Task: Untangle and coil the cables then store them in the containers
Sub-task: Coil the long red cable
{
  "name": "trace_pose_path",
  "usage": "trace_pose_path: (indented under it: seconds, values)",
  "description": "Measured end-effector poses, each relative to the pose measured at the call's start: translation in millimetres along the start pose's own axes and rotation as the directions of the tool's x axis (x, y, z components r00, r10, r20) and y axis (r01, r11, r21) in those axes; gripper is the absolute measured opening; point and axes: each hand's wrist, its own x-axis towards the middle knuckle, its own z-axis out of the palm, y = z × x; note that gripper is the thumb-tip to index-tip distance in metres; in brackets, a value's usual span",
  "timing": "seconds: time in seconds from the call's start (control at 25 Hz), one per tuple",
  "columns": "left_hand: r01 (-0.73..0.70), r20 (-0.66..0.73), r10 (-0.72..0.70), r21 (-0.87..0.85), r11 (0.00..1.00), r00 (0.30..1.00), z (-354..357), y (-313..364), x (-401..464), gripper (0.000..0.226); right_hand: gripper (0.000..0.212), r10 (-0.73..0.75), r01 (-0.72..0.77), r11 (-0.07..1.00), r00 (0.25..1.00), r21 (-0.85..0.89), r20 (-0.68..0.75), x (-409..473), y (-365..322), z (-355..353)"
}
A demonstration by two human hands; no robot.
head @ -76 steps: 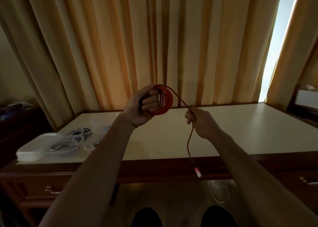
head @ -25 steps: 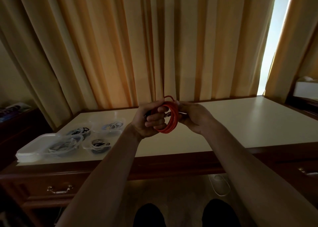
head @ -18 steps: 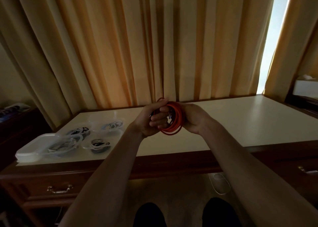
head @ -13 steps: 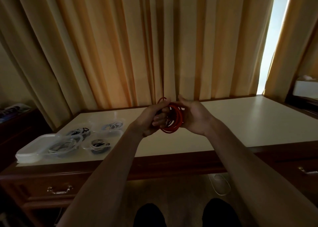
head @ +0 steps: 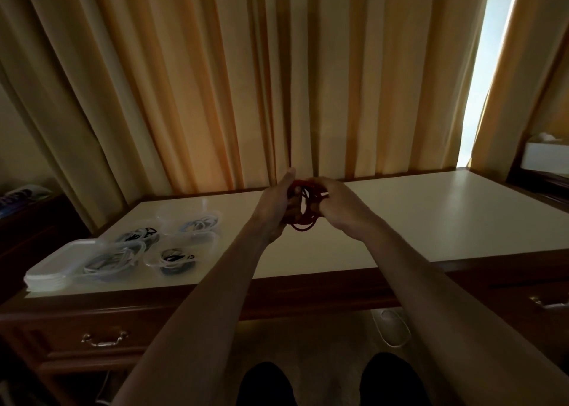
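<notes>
Right hand (head: 334, 204) now covering red coil (head: 303, 221)

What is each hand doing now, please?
Left hand: closed, holding the red coiled cable.
Right hand: closed, fingers curled on the same coil.

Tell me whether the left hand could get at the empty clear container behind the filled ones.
Probably yes. The left hand grips the red cable coil along with the right hand, but the desk between it and the empty container looks clear; it must let go first.
</notes>
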Motion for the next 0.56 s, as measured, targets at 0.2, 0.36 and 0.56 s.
trace_pose_path:
  seconds: [0.2, 0.36, 0.56]
  values:
    - [0.047, -0.063, -0.054, -0.110, 0.993, 0.997, -10, 4, 3, 0.037, 0.050, -0.123, 0.056, 0.861, 0.987, -0.506, -0.099, -5, 10, -8]
    - [0.100, 0.064, -0.078, -0.541, 0.835, 0.995, -17, 7, -1, 0.030, 0.031, -0.191, 0.100, 0.887, 0.968, -0.450, -0.161, -2, 29, -11]
    - [0.095, 0.140, -0.010, -0.618, 0.781, 0.990, -3, -3, -2, 0.038, 0.019, -0.248, 0.078, 0.776, 0.950, -0.626, -0.189, 1, 33, -1]
